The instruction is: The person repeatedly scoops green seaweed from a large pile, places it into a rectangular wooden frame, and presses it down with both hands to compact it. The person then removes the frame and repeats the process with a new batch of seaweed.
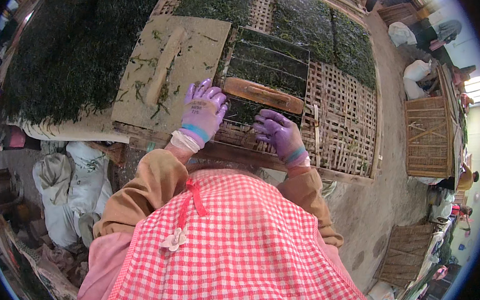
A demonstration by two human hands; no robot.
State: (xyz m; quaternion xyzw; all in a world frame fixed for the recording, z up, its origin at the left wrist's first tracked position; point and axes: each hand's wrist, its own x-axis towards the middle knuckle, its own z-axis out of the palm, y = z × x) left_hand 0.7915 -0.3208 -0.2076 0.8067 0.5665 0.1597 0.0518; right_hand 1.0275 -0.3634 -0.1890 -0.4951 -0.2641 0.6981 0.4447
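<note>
My left hand [203,112], in a purple glove bearing writing, lies with fingers apart between a flat board [199,55] and a divided rectangular frame [307,75]. No object shows in it, and its fingertips are at the frame's left side. My right hand [280,137], also purple-gloved, is by the frame's near edge with fingers curled; their inner side is hidden. Across the frame runs a brown wooden bar handle [263,95]. Dark green leafy strands [266,60], apparently seaweed, fill its sections. The frame rests on a woven slatted tray [340,117].
A dark green heap [72,49] covers the surface at left. The board carries a wooden handle [166,66] and loose strands. Flattened green sheets [319,27] lie farther back on the tray. White sacks [82,181] stand below left. Several people work at the far right.
</note>
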